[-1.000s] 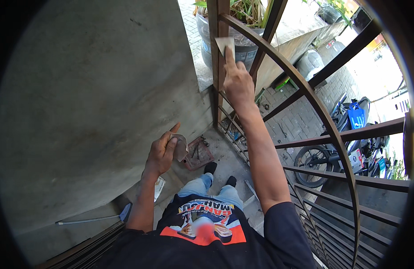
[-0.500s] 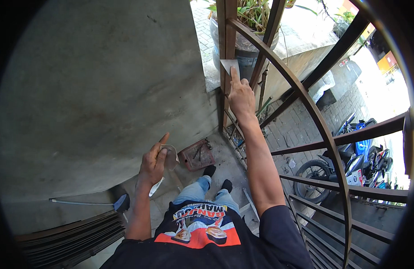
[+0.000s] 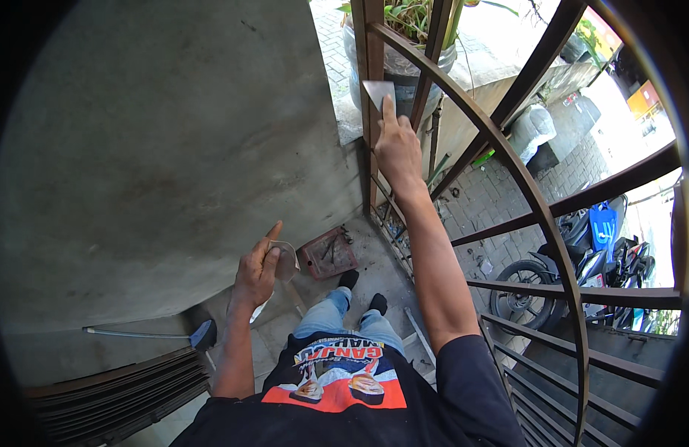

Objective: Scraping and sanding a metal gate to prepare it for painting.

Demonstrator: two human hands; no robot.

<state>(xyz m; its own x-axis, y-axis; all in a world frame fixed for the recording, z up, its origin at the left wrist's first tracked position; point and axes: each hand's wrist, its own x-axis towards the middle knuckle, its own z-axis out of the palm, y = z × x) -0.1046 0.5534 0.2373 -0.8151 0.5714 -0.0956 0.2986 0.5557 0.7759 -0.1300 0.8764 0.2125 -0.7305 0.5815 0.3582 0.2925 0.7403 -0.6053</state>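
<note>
My right hand [image 3: 399, 153] is closed around a putty knife, its forefinger stretched along the flat metal blade [image 3: 378, 92]. The blade lies against the brown metal post [image 3: 371, 52] of the grille, at the wall's far corner. Lower and to the left, my left hand [image 3: 255, 276] grips a rounded, greyish, partly see-through piece [image 3: 287, 262], perhaps a cut plastic container. The thumb presses on it while the forefinger points outward. What lies inside that piece is too unclear to tell.
A grey wall [image 3: 173, 149] fills the left side. The curved brown grille [image 3: 534, 194] runs along my right arm. A red tray [image 3: 329, 253] with tools sits on the floor by my feet. A broom [image 3: 203, 335] lies at lower left; a motorcycle [image 3: 527, 294] stands beyond the grille.
My right hand and the putty knife have shifted slightly farther up along the post. The left hand has stayed almost in place with its piece.
</note>
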